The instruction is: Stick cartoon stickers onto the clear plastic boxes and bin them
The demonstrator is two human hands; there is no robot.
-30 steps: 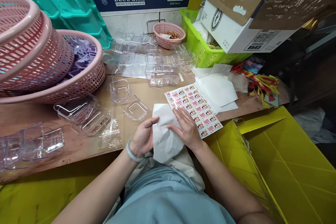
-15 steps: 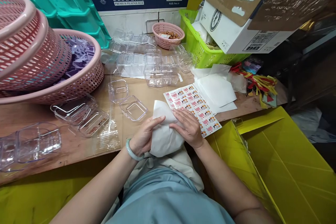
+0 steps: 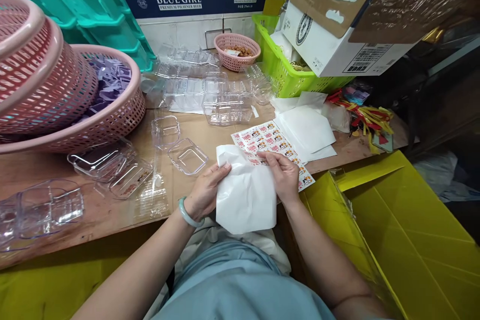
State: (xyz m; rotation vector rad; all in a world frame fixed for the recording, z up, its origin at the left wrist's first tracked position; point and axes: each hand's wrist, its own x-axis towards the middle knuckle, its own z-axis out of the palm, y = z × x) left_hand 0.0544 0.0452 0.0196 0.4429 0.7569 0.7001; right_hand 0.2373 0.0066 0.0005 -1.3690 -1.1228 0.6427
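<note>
A white paper sheet [image 3: 245, 195], creased and cut at its corners, hangs over my lap at the table's front edge. My left hand [image 3: 206, 187] pinches its left side, thumb on top and fingers hidden beneath. At the sheet's upper right, my right hand [image 3: 283, 175] has thumb and fingers pressed together on a small piece or edge that I cannot make out. Behind that hand lies a sticker sheet [image 3: 277, 140] with cat pictures and pink print. More white sheets [image 3: 307, 127] are stacked to its right.
Clear plastic boxes [image 3: 187, 156] are spread over the wooden table [image 3: 112, 215]. Pink baskets [image 3: 108, 130] stand at the left, one holding purple pieces. A green basket [image 3: 287, 72] and a white carton [image 3: 318, 50] are at the back right. A yellow box [image 3: 408, 220] sits at the lower right.
The white paper has opened out flatter and shows more surface. My right hand has moved right, from over the paper to its upper right edge, with its fingers now pinched.
</note>
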